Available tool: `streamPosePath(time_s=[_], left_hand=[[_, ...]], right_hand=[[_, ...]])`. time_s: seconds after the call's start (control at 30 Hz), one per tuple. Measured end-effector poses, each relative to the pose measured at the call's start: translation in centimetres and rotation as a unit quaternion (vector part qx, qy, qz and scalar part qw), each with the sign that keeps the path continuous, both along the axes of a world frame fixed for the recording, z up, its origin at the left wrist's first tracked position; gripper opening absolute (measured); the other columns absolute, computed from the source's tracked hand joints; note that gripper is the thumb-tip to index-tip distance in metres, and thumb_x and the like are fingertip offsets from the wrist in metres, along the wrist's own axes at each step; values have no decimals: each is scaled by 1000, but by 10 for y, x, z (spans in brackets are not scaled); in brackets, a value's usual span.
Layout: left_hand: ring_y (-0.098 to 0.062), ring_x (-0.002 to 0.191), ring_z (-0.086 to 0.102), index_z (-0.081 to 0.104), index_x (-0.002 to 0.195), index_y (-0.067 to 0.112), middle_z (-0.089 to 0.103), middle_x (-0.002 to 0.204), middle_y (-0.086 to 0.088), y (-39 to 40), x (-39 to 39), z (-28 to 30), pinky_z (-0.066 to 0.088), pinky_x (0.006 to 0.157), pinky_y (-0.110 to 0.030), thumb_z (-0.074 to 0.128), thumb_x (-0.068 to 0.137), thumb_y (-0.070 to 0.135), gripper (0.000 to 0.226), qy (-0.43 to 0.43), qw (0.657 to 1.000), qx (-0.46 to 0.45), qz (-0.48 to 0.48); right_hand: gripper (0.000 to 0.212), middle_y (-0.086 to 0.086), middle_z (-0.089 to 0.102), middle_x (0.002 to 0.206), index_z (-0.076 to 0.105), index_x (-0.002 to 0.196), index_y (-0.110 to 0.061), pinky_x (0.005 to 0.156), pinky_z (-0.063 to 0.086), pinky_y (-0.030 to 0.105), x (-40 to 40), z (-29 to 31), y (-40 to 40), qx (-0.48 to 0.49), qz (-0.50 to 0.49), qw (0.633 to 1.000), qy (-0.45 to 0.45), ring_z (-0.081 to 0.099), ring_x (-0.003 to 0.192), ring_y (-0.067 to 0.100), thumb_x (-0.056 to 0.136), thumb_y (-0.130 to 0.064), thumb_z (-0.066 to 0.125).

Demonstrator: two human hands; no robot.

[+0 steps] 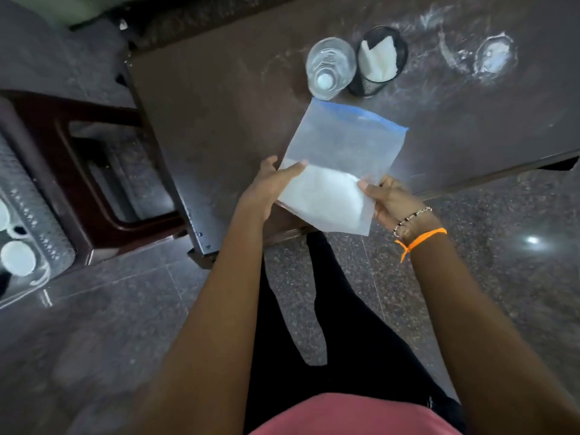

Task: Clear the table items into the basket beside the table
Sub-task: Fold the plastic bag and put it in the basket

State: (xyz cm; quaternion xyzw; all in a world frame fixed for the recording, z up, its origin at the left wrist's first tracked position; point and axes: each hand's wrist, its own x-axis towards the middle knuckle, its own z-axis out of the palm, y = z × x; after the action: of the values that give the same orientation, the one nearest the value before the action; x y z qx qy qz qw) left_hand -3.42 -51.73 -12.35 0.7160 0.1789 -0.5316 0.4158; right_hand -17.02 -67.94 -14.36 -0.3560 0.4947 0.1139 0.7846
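Over the near edge of the table (219, 114), the left hand (270, 183) and the right hand (389, 199) pinch a clear zip bag (339, 158) with a blue strip and white stuff inside. No writing shows on it. Behind it stand a water bottle (329, 67) and a black mesh cup (381, 62), touching. Left, past a stool (78, 171), sits the basket (28, 215) on open floor.

Eatery: napkin holder (378, 62) (mesh), stone floor (502, 246)

Both arms outstretched, left hand (272, 183) and right hand (389, 199) each in a pinching grip.
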Motion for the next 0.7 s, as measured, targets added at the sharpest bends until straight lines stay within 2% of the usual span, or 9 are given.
streamPosePath(time_s=[0.1,0.23,0.3,0.37,0.43,0.47,0.53,0.6,0.7], left_hand=[[-20,106,58,43,134,13,57,130,-7,37,-3,2,52,86,-34,65,84,10,55,-47,999,-13,13],[-18,98,58,25,137,29,56,123,-8,88,-6,9,56,67,-33,59,80,-8,76,-76,992,-76,71],[-19,97,60,24,134,35,58,119,-9,111,-7,15,56,72,-38,54,79,-14,79,-95,984,-111,105],[-21,105,58,38,131,27,56,124,-9,131,-6,19,52,87,-43,50,78,-19,71,-132,975,-117,133],[-22,117,54,53,125,18,55,129,-7,153,-4,23,44,104,-46,53,80,-16,56,-158,972,-103,142],[-22,121,53,56,122,17,56,128,-4,159,-3,24,41,107,-46,56,81,-12,50,-164,970,-101,146],[-19,122,53,55,125,14,56,125,2,176,-1,28,41,108,-41,61,82,-7,49,-166,964,-101,178],[-14,114,56,48,133,10,56,125,1,195,2,33,46,103,-35,65,78,-7,60,-169,960,-87,204],[-15,98,61,50,131,10,61,113,0,222,7,39,52,93,-35,73,72,-3,64,-193,969,-10,153]], right_hand=[[25,-7,71,59,56,78,-16,49,56,18,17,4,22,-37,48,998,3,67,52,2,87,6,53],[41,-1,54,70,35,86,-24,47,48,17,46,10,50,-193,32,981,14,57,47,-1,83,10,59],[42,4,54,78,35,88,-27,56,46,21,61,17,65,-253,85,964,-23,55,58,6,83,9,57],[38,3,55,84,48,95,-24,66,45,25,75,22,78,-286,173,940,-65,52,70,8,83,13,52],[36,-3,59,94,60,108,-5,72,45,19,87,27,95,-300,279,907,-95,51,76,6,81,16,51],[41,-2,59,102,60,115,-2,75,44,15,91,29,99,-307,312,893,-104,51,79,6,79,17,54],[53,1,56,110,57,123,-7,78,42,11,100,32,113,-312,343,880,-105,50,86,7,75,14,63],[58,3,54,105,56,125,-9,72,43,8,109,35,130,-311,355,877,-94,49,80,7,72,12,68],[35,2,59,82,66,108,2,54,38,-3,125,39,156,-335,387,855,-82,51,55,-11,73,3,72]])
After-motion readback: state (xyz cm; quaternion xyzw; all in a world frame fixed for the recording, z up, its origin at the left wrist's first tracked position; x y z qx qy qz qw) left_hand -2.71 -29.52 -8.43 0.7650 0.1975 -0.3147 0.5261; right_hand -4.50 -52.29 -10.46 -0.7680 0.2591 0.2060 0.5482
